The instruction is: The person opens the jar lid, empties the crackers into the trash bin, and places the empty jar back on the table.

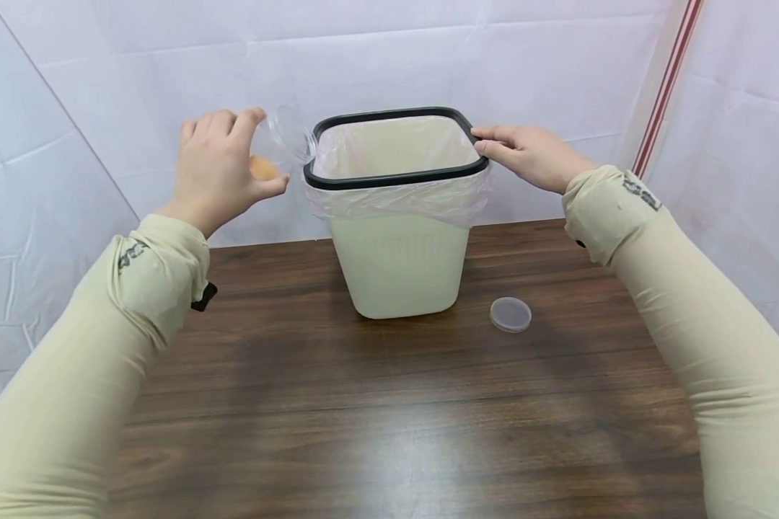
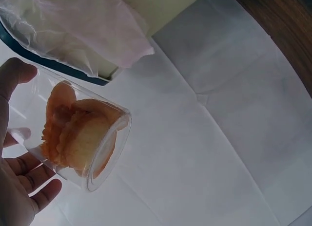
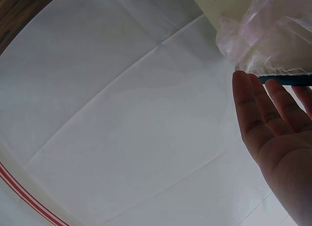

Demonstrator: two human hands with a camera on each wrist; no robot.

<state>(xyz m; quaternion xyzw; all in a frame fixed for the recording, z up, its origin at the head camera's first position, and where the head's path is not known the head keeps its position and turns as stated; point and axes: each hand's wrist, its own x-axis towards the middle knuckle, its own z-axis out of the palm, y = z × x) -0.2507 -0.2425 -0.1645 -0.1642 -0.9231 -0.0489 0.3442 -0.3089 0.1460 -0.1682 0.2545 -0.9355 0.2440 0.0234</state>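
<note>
My left hand [image 1: 216, 164] grips a clear plastic jar [image 1: 290, 137] on its side, the open mouth turned toward the trash can [image 1: 399, 267]. Browned pastry-like pieces [image 2: 80, 133] lie inside, near the jar's base; their exact kind cannot be told. The mouth is beside the left part of the can's black rim [image 1: 389, 179]. A thin, pale pinkish bag [image 1: 396, 204] lines the can and folds over its outside. At the rim's right side, my right hand [image 1: 526, 155] rests its fingertips, the fingers [image 3: 251, 106] nearly straight.
A round clear lid [image 1: 511, 314] lies on the dark wooden table [image 1: 389, 404], right of the can's foot. White sheeting [image 1: 376, 65] hangs close behind the can and along both sides. A red-striped strip [image 1: 665, 90] runs down the sheeting at the right.
</note>
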